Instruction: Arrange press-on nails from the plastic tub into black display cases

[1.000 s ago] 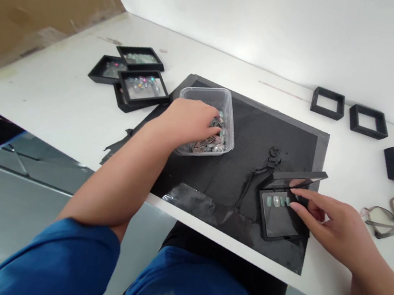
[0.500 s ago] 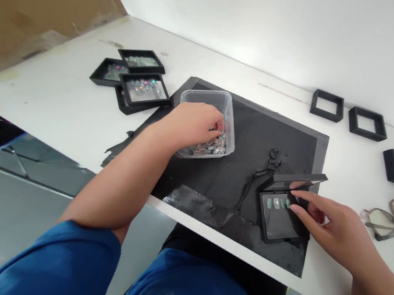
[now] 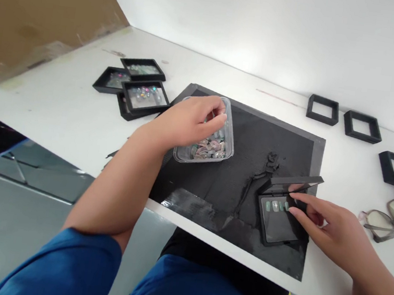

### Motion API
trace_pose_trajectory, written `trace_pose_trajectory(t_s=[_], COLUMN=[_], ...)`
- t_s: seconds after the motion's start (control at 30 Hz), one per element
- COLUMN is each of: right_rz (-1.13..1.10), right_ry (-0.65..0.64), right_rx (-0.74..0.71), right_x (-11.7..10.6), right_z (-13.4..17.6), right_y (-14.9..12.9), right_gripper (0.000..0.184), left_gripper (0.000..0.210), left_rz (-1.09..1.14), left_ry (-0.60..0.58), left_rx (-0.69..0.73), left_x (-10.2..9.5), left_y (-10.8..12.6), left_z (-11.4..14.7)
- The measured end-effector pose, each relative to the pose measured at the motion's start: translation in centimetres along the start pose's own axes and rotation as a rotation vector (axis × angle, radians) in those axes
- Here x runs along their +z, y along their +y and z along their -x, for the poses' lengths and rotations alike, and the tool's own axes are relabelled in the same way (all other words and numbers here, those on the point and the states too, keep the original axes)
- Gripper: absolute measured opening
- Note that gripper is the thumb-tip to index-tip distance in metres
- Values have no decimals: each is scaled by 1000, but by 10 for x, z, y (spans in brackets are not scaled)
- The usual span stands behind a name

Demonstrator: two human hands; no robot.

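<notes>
Pinching fingers of left hand (image 3: 189,120) above clear tub (image 3: 227,144) of nail pieces (image 3: 209,148), any piece held unseen; right hand (image 3: 331,230), fingers loosely extended, steadies open black case (image 3: 278,221) on mat (image 3: 256,141); best to lift clear, place gently beside seated row.

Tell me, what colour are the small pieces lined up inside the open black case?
Mostly pale green, one silvery, in the open case by the right hand; head view.

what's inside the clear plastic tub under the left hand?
The clear plastic tub holds a loose pile of small press-on nails, pinkish, grey and green. The left hand covers the tub's left part, so what lies there is hidden.
</notes>
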State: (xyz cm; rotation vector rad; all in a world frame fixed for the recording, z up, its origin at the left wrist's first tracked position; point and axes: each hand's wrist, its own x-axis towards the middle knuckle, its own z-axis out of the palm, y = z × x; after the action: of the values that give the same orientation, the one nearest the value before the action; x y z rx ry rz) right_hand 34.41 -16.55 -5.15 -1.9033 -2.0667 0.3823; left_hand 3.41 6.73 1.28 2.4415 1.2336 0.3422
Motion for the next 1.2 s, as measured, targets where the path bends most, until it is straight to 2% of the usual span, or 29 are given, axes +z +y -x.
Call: trace_pose_trajectory(t_s=[0.2, 0.4, 0.5, 0.8, 1.03, 1.1, 1.2], right_rz=[8, 14, 20, 32, 32, 30, 25], right_ry=[15, 22, 17, 17, 20, 19, 7], right_rx=[4, 0, -9, -28, -38, -33, -14], right_x=[-1, -1, -2, -2, -3, -3, -4], right_z=[1, 0, 0, -1, 2, 3, 3], right_y=[-1, -1, -1, -4, -5, -5, -5], right_gripper=[56, 57, 57, 53, 52, 52, 53], left_gripper=[33, 34, 34, 43, 53, 60, 60], left_rz=[290, 635, 699, 587, 567, 456, 115], left_ry=[71, -16, 6, 89, 101, 114, 139], left_rx=[134, 179, 173, 220, 266, 242, 152], left_x=[7, 7, 6, 11, 10, 8, 3], left_y=[-3, 1, 1, -4, -9, -13, -18], left_z=[1, 1, -1, -7, -6, -4, -1])
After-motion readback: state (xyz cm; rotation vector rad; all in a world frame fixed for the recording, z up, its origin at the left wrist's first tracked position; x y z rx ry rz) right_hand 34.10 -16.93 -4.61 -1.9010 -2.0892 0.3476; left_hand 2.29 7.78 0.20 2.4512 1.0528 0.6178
